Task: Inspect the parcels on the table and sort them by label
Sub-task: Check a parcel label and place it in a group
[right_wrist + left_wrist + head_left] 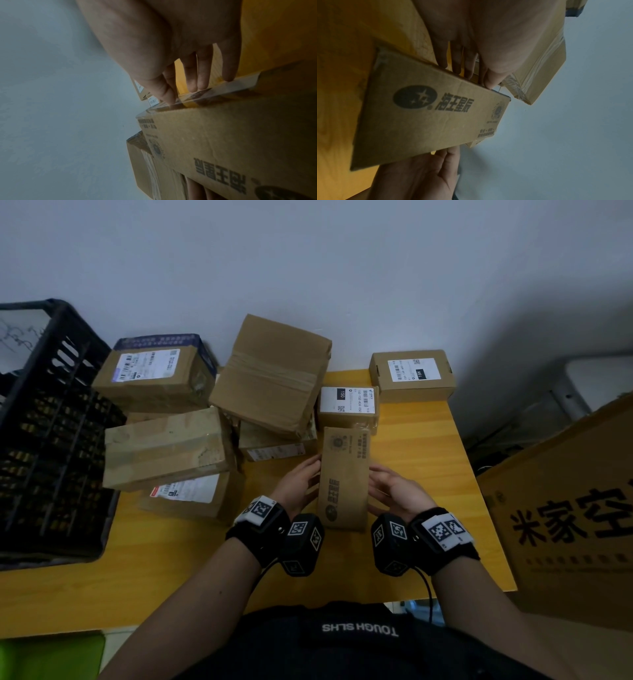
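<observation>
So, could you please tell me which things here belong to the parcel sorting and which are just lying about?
Job:
printed box between left hand and right hand
labelled boxes
parcel pile
table

Lying about:
black crate
big carton

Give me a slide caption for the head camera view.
Both hands, left hand and right hand, flank a printed carton among parcels.

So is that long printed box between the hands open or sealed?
Sealed, as far as visible: clear tape runs along the printed box's edge by the right hand's fingertips.
</observation>
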